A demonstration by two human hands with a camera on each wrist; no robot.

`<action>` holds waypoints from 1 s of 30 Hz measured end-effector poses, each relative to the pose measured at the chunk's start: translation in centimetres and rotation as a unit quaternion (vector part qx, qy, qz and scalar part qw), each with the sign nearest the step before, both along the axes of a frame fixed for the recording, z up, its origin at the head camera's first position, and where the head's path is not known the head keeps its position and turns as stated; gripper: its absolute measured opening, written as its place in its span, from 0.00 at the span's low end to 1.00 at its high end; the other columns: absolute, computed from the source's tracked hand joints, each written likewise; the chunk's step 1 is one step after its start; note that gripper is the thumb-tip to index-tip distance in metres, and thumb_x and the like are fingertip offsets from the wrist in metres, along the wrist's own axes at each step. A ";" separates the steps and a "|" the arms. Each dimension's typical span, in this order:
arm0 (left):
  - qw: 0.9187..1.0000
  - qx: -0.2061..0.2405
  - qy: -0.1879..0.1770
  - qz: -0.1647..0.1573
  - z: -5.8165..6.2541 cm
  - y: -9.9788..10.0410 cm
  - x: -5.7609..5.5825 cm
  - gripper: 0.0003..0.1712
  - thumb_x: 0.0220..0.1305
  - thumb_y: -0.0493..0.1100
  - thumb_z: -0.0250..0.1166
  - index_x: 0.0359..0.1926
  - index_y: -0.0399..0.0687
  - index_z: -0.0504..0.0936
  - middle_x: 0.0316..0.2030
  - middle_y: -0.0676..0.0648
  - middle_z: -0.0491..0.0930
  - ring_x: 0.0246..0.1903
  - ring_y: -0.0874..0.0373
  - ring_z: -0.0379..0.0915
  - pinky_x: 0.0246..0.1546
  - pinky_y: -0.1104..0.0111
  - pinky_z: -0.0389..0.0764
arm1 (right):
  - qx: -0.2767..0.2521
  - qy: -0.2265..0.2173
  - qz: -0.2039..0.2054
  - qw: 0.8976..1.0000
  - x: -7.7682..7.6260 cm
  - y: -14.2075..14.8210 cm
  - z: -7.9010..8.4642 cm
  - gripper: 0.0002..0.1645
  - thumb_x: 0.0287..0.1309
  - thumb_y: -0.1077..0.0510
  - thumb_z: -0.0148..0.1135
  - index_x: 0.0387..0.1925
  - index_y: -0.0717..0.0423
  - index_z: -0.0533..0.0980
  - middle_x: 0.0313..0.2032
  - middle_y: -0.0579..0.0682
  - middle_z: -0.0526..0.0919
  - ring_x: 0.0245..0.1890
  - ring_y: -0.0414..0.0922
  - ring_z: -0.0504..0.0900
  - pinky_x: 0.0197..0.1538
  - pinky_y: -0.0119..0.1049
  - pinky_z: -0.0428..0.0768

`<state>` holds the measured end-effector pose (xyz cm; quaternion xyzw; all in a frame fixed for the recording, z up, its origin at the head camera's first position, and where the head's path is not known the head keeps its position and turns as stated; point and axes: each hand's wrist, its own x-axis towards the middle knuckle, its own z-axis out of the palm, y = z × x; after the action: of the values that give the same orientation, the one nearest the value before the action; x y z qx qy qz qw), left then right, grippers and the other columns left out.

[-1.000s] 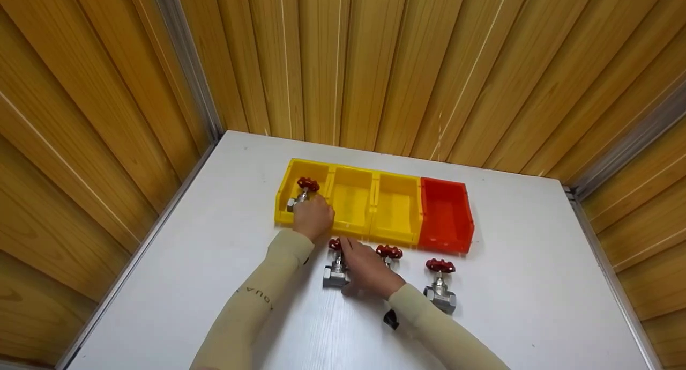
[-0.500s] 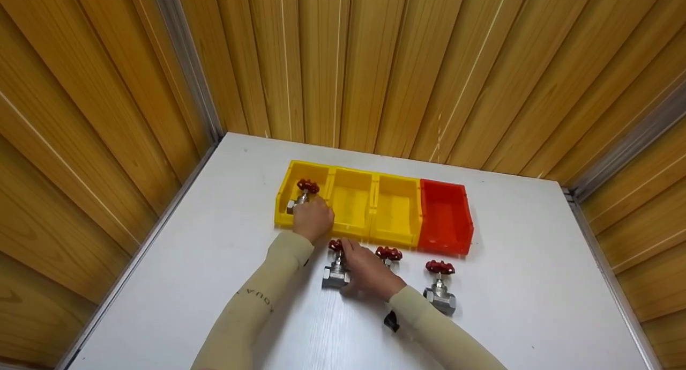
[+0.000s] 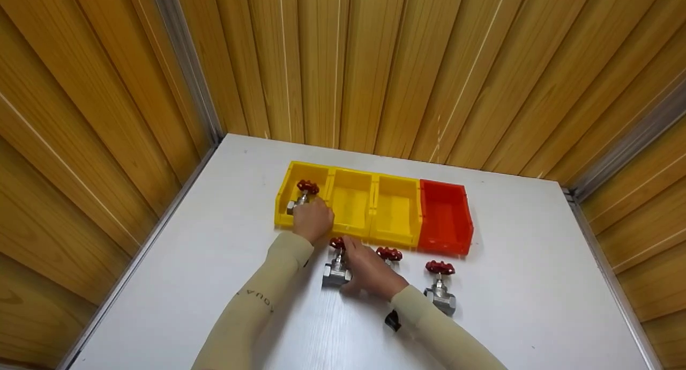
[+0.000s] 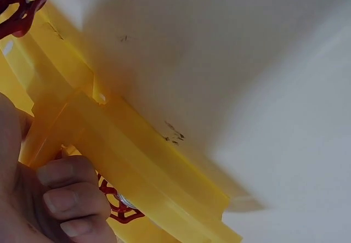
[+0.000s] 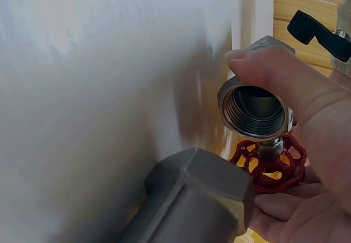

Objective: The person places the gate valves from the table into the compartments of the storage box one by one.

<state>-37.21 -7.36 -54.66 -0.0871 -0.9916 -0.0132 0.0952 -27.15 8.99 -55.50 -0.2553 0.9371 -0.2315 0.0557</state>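
Note:
In the head view my left hand (image 3: 313,220) is at the front of the leftmost yellow bin (image 3: 284,198). The left wrist view shows its curled fingers (image 4: 71,199) gripping the yellow wall beside the divider. A valve with a red handwheel (image 3: 308,186) lies in that bin, partly hidden by this hand. My right hand (image 3: 370,268) grips the left valve (image 3: 336,273) on the table. In the right wrist view the thumb (image 5: 269,70) lies on its threaded hex end (image 5: 255,111), with fingers behind the red handwheel (image 5: 271,166).
A second valve (image 3: 389,253) stands right behind the right hand, partly hidden. Farther right stands another valve (image 3: 440,289). Two more yellow bins (image 3: 351,198) and a red bin (image 3: 447,220) continue the row on the white table (image 3: 536,284). Wood-panelled walls (image 3: 375,64) enclose the table.
The right hand and the valve it grips have shifted very slightly. The left hand and the valve in the bin stay as they were.

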 end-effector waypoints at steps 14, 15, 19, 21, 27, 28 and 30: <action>1.000 0.011 -0.012 0.003 -0.1 -0.1 -0.1 0.23 0.70 0.54 0.51 0.29 0.40 0.78 0.19 0.45 0.76 0.18 0.51 0.75 0.21 0.57 0.78 | 0.022 0.005 -0.012 1.000 -0.1 0.1 1.0 0.75 0.27 0.47 0.84 0.73 0.64 0.49 0.67 0.59 0.66 0.59 0.55 0.74 0.66 0.47 0.69; 1.000 0.008 -0.014 0.002 -0.1 -0.1 -0.1 0.23 0.71 0.54 0.51 0.30 0.40 0.77 0.20 0.45 0.76 0.18 0.51 0.75 0.21 0.57 0.78 | 0.023 0.006 -0.012 1.000 -0.1 0.1 1.0 0.75 0.27 0.47 0.84 0.73 0.64 0.49 0.68 0.60 0.65 0.60 0.56 0.73 0.66 0.47 0.69; 1.000 0.003 -0.023 0.001 -0.2 -0.1 -0.1 0.24 0.71 0.55 0.50 0.31 0.39 0.78 0.21 0.45 0.76 0.19 0.51 0.75 0.23 0.57 0.79 | 0.019 0.001 -0.015 1.000 -0.2 0.2 1.3 0.75 0.28 0.47 0.84 0.73 0.63 0.49 0.68 0.58 0.64 0.62 0.56 0.72 0.67 0.47 0.68; 1.000 0.001 -0.025 0.002 -0.2 -0.1 -0.1 0.24 0.71 0.55 0.49 0.32 0.39 0.77 0.22 0.45 0.76 0.19 0.51 0.74 0.23 0.57 0.79 | 0.020 0.005 -0.015 1.000 -0.2 0.3 1.4 0.74 0.29 0.47 0.84 0.73 0.62 0.49 0.68 0.57 0.65 0.63 0.56 0.71 0.68 0.48 0.67; 0.999 -0.012 -0.034 0.006 0.1 0.0 0.0 0.25 0.72 0.56 0.48 0.36 0.38 0.77 0.19 0.45 0.74 0.17 0.52 0.70 0.24 0.59 0.80 | 0.015 0.013 -0.009 1.000 -0.4 0.5 1.7 0.71 0.31 0.47 0.83 0.72 0.61 0.50 0.65 0.54 0.66 0.60 0.52 0.72 0.67 0.46 0.68; 0.999 -0.012 -0.035 0.007 0.1 0.0 0.0 0.25 0.72 0.56 0.48 0.36 0.38 0.77 0.19 0.45 0.74 0.16 0.52 0.70 0.24 0.59 0.80 | 0.011 0.012 -0.009 1.000 -0.5 0.5 1.7 0.71 0.31 0.47 0.84 0.72 0.60 0.50 0.65 0.54 0.66 0.60 0.52 0.72 0.67 0.46 0.68; 0.999 -0.008 -0.034 0.007 0.2 0.0 0.0 0.25 0.72 0.56 0.49 0.36 0.37 0.77 0.19 0.45 0.74 0.17 0.52 0.70 0.24 0.59 0.80 | 0.004 0.007 -0.012 1.000 -0.5 0.6 1.8 0.72 0.31 0.48 0.84 0.73 0.59 0.49 0.66 0.53 0.66 0.61 0.51 0.72 0.67 0.46 0.68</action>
<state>-37.21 -7.35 -54.50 -0.0804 -0.9949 -0.0072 0.0610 -27.63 9.59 -53.68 -0.2450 0.9414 -0.2269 0.0472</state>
